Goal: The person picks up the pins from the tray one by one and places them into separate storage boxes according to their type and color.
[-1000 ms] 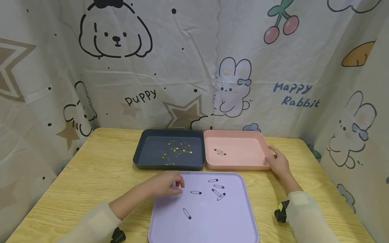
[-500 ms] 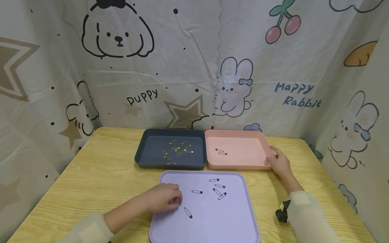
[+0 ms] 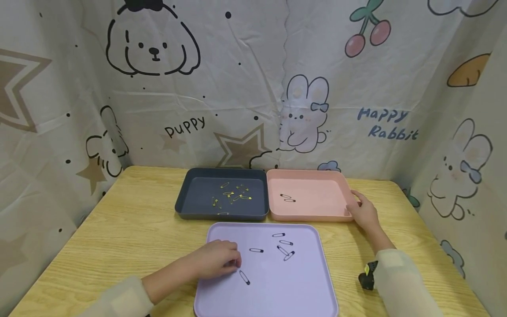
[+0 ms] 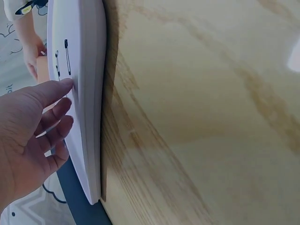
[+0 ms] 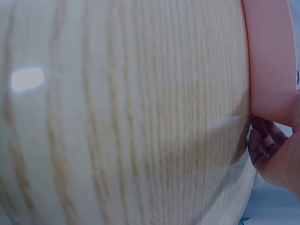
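My left hand [image 3: 219, 259] is over the left part of the lilac tray [image 3: 293, 295], fingers loosely bent and thumb apart from them. Just beyond its fingertips lies a black-headed safety pin [image 3: 244, 278]; in the left wrist view the thumb tip is right at the end of a safety pin [image 4: 67, 56]. Another safety pin [image 3: 256, 250] and several more safety pins [image 3: 286, 242] lie farther back on this tray. My right hand [image 3: 363, 213] grips the right side of the pink tray [image 3: 317, 185], thumb over its rim, fingers curled against the outside wall [image 5: 274, 61].
A dark blue tray [image 3: 206, 180] with several gold safety pins [image 3: 237, 197] touches the pink tray's left side. Two black safety pins [image 3: 289, 200] lie in the pink tray. Wooden tabletop [image 3: 130, 211] surrounds the trays, and a printed curtain [image 3: 237, 88] hangs behind.
My left hand has come from the lilac tray's back left edge toward me, beside the nearest safety pin, then slightly right. The right hand has stayed on the pink tray.
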### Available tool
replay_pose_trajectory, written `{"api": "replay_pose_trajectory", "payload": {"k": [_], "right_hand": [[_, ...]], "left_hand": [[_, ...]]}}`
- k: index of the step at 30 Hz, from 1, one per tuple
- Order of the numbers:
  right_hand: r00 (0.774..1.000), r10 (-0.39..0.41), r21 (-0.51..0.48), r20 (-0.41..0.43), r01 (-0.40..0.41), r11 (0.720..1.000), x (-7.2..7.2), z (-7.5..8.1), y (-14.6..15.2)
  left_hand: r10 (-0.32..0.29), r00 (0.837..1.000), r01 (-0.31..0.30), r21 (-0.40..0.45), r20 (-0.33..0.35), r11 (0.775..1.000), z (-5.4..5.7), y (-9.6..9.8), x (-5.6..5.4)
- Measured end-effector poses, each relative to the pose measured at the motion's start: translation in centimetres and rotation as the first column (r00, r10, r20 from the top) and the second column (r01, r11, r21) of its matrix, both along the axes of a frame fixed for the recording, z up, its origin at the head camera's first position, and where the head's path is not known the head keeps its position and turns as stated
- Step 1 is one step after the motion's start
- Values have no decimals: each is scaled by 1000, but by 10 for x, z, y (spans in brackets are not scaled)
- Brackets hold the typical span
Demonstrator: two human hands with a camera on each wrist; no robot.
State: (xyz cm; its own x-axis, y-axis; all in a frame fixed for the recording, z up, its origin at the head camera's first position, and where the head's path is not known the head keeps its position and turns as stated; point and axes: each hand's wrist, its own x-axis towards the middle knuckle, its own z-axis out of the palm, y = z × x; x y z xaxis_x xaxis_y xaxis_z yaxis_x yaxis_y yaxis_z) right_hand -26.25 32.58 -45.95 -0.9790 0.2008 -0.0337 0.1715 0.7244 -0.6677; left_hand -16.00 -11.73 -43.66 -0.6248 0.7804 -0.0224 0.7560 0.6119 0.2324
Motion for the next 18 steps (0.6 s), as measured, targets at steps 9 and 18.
{"api": "replay_pose_trajectory", "payload": {"k": [9,18], "right_hand": [[1000,-12,-6,-4,12,1000,-1,-1,0],[1000,-4,-1,-16,4,1000,0,1,-1]], "left_hand": [[-46,997,46,-9,-65,999,-3,1,0],[-66,994,62,-43,-86,997,-1,3,2]]}}
